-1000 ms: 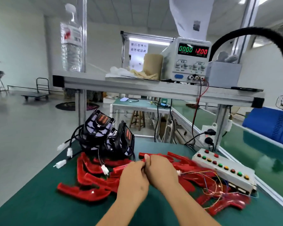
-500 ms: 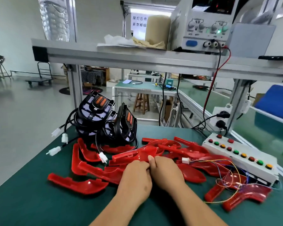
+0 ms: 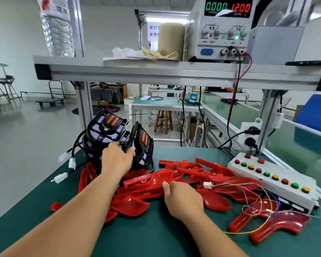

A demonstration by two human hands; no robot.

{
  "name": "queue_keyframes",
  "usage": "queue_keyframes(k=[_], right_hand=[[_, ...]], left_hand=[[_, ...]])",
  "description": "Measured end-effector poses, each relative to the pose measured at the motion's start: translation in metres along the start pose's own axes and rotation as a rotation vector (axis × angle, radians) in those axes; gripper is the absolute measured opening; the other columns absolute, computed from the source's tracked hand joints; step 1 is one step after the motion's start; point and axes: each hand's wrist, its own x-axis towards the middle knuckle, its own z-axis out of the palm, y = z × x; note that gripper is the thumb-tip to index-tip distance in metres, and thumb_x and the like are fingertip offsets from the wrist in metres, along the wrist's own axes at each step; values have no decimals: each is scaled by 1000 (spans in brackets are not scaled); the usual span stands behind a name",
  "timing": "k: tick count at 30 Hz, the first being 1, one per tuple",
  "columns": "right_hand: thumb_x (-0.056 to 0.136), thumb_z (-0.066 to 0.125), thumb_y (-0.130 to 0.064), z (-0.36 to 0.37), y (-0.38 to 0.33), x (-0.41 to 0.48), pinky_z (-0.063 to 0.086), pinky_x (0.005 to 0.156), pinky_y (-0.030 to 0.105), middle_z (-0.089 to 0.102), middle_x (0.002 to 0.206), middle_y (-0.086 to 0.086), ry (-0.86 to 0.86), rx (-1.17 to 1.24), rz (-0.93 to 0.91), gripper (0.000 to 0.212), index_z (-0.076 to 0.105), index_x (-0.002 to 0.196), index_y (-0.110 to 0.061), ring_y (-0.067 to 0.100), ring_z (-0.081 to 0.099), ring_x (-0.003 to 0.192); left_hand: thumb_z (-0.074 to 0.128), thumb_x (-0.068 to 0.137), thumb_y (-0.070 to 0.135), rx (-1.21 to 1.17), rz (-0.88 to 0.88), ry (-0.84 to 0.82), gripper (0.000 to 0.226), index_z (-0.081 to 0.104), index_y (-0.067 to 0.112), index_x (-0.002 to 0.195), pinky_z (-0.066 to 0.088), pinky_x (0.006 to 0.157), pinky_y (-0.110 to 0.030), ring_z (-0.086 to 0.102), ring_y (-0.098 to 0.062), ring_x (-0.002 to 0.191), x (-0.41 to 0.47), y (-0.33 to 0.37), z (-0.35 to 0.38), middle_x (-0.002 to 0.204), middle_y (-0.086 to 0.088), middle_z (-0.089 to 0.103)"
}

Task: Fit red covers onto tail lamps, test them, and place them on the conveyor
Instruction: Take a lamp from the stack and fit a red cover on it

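Early stage, I judge: on the bench point(image 3: 137, 238) the right hand point(image 3: 183, 199) is pinching a cover point(image 3: 152, 180) in the red heap point(image 3: 217, 201). Behind, the left hand point(image 3: 117, 160) is curling round a lamp point(image 3: 144, 145). Fitting, testing and conveyor placement are not yet done.

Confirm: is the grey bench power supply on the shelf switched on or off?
On. The grey bench power supply shows lit green 0.000 and red 12.00 digits.
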Motion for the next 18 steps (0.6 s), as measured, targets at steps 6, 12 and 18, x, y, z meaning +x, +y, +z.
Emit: queue_keyframes(k=[6,12,18], right_hand=[[102,22,-50,-1,-1,0,40,71,34,65,96,-1,-2,-10,4,44,39,70,-25,25,62,94],[101,23,-50,0,-1,-2,39,70,35,66,100,1,12,-2,1,44,40,71,-24,27,62,96],[100,20,-54,-9,-6,-2,40,69,34,60,83,-5,116,188,84,48,42,68,-26,21,57,80]], left_hand=[[57,94,46,230,-15,-176,51,59,2,118,46,80,-31,63,-35,107,18,-5,25,111,-18,69],[55,95,15,-193,-150,-161,23,53,3,75,56,70,-34,69,-16,58,23,-5,24,53,-4,67],[60,96,10,-972,-367,-225,8,62,4,92,56,49,-21,65,-10,54,-9,28,10,87,-5,65]])
